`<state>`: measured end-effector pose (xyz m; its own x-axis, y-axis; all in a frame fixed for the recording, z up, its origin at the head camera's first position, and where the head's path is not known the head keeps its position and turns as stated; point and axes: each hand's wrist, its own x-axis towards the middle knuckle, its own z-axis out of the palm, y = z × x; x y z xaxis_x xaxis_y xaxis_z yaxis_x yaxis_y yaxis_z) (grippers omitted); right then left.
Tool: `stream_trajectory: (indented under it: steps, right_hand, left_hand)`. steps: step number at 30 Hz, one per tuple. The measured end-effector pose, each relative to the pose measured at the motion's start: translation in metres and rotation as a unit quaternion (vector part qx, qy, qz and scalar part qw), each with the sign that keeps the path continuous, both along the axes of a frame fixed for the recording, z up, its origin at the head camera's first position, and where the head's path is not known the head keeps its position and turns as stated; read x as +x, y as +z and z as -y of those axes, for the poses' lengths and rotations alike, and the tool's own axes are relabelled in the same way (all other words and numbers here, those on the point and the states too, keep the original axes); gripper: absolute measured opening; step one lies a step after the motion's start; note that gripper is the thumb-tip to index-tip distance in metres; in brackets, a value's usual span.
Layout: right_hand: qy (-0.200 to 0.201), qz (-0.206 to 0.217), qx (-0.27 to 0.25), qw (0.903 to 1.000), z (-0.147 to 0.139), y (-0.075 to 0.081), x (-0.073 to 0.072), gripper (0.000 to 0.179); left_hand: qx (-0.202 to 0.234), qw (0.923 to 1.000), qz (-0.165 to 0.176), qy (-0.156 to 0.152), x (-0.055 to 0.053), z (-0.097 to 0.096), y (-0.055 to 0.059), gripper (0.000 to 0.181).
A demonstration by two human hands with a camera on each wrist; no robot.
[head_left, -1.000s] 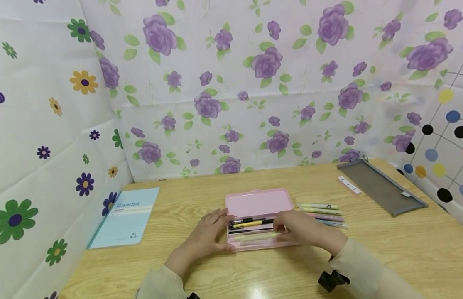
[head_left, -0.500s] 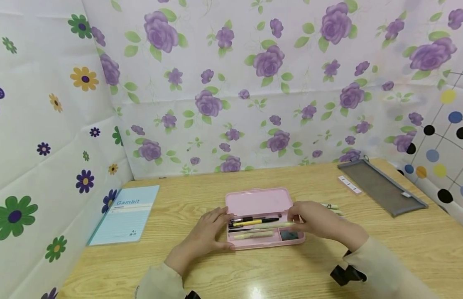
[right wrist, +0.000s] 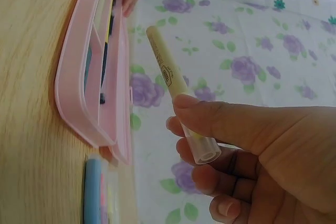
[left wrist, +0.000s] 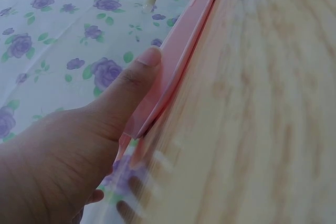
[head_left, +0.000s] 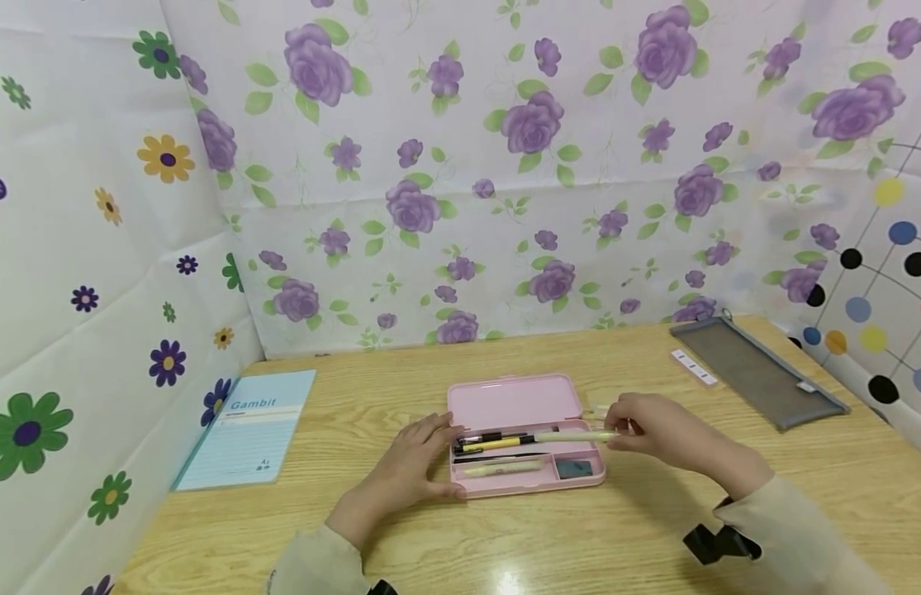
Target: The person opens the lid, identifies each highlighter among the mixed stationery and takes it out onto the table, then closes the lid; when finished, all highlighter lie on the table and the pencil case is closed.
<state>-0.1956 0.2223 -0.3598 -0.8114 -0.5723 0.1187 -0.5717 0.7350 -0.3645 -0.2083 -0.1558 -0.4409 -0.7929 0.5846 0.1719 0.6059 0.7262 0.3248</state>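
My left hand (head_left: 411, 463) holds the left end of an open pink pencil case (head_left: 514, 403), its thumb along the front wall in the left wrist view. Between the thumb and fingers of my right hand (head_left: 657, 431) is a pale yellow highlighter (right wrist: 167, 62) with a clear end. In the head view it lies level above the case's right part, its left end over the back compartment. Inside the case are a yellow-and-black pen (head_left: 497, 445), several dark pens, another pale yellow highlighter (head_left: 502, 468) in front and a dark eraser-like block (head_left: 574, 469) at front right.
Right of the case lie several highlighters, mostly hidden by the right hand; a blue one (right wrist: 92, 190) shows. Farther right are a small white strip (head_left: 694, 367) and a grey mesh pouch (head_left: 757, 372). A light blue notebook (head_left: 246, 430) lies at left. Patterned cloth hangs behind.
My right hand has lifted the pale yellow highlighter from the front compartment and carried it right and slightly back. The front-right block has come into view. My left hand has stayed in place.
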Motion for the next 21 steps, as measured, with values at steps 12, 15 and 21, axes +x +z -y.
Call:
stream_trajectory:
  steps: [12, 15, 21]
  right_hand:
    - [-0.04, 0.015, -0.012, 0.999, -0.027, -0.012, 0.003, 0.007]
    - [-0.048, 0.01, -0.013, 0.9987, -0.034, -0.017, 0.004, 0.007]
    - [-0.052, 0.0, -0.018, 0.9985, -0.048, -0.027, 0.006, 0.008]
  left_hand:
    - [-0.001, 1.0, -0.001, 0.003, 0.0, 0.001, 0.001, 0.085]
    - [-0.004, 1.0, 0.0, 0.003, 0.0, 0.001, 0.001, 0.086]
    - [-0.005, 1.0, 0.002, 0.003, 0.001, 0.0, 0.001, 0.086]
